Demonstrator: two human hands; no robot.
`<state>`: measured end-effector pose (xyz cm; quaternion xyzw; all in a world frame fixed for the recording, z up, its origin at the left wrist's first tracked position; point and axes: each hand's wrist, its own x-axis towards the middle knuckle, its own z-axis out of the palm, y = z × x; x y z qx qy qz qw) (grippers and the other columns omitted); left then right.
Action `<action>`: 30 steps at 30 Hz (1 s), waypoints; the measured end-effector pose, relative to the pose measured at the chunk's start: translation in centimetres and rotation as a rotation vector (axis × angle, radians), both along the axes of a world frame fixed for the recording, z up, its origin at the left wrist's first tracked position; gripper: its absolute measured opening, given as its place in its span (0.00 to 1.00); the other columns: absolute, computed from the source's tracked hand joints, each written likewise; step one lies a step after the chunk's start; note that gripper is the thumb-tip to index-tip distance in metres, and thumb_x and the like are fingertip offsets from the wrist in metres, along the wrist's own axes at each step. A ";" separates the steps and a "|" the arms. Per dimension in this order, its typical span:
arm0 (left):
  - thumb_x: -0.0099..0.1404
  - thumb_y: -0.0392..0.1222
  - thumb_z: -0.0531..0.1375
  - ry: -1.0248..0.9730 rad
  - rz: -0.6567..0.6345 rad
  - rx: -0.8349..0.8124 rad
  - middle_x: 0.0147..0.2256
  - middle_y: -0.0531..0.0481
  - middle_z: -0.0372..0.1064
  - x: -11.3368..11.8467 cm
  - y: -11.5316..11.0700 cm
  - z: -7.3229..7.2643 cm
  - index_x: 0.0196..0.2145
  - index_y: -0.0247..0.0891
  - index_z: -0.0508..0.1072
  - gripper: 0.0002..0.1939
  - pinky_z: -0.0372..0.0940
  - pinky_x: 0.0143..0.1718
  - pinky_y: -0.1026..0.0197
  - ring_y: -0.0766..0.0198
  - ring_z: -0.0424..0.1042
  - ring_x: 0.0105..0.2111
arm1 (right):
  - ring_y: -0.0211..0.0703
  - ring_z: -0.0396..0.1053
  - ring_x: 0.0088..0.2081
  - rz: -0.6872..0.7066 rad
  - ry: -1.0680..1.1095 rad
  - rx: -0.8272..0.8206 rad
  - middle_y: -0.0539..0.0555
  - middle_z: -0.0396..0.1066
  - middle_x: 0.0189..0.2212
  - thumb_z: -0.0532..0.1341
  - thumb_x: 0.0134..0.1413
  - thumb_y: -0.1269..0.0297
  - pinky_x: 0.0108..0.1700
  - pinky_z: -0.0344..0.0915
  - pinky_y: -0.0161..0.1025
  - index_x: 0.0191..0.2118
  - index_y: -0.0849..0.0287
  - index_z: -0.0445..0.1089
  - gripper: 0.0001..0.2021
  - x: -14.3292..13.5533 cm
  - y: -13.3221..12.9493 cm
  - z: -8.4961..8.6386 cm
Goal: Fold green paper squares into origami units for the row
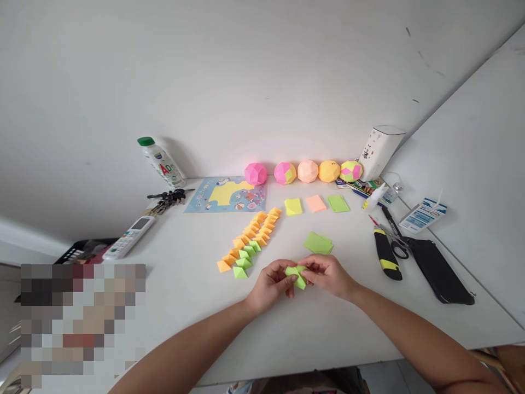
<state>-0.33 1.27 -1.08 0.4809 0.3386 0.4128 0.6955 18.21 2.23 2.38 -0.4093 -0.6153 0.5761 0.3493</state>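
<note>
A partly folded green paper piece is held between both hands above the front half of the table. My left hand pinches its left side, and my right hand pinches its right side. Just behind my right hand lie loose green paper sheets. To the left of my hands, folded orange pieces stretch back in slanting rows, with several folded green pieces at the near end. Yellow, peach and green square pads lie farther back.
Several paper balls line the wall. A cutter, scissors, glue bottle and black pouch lie right; a remote, keys, white bottle and blue card are left.
</note>
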 end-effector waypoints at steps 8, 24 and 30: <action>0.56 0.46 0.63 0.011 0.030 0.008 0.23 0.53 0.70 0.1 -0.1 0.4 0.40 0.35 0.65 0.18 0.65 0.23 0.62 0.68 0.69 0.19 | 0.39 0.68 0.28 -0.036 -0.143 0.265 0.55 0.71 0.30 0.61 0.52 0.62 0.30 0.68 0.36 0.36 0.61 0.72 0.08 0.0 0.0 -0.1; 0.55 0.47 0.63 0.052 0.053 0.032 0.22 0.53 0.71 0.3 -0.2 0.4 0.41 0.34 0.66 0.19 0.68 0.27 0.60 0.66 0.71 0.21 | 0.38 0.65 0.24 0.011 -0.285 0.617 0.55 0.71 0.27 0.56 0.56 0.65 0.27 0.65 0.35 0.36 0.59 0.72 0.08 0.0 -0.3 -0.1; 0.55 0.47 0.63 0.014 0.067 -0.011 0.25 0.51 0.72 0.4 -0.2 0.1 0.39 0.35 0.65 0.18 0.69 0.29 0.58 0.65 0.72 0.24 | 0.39 0.66 0.25 0.037 -0.424 0.697 0.56 0.71 0.30 0.60 0.53 0.64 0.28 0.65 0.36 0.42 0.59 0.70 0.10 -0.2 -0.7 -0.4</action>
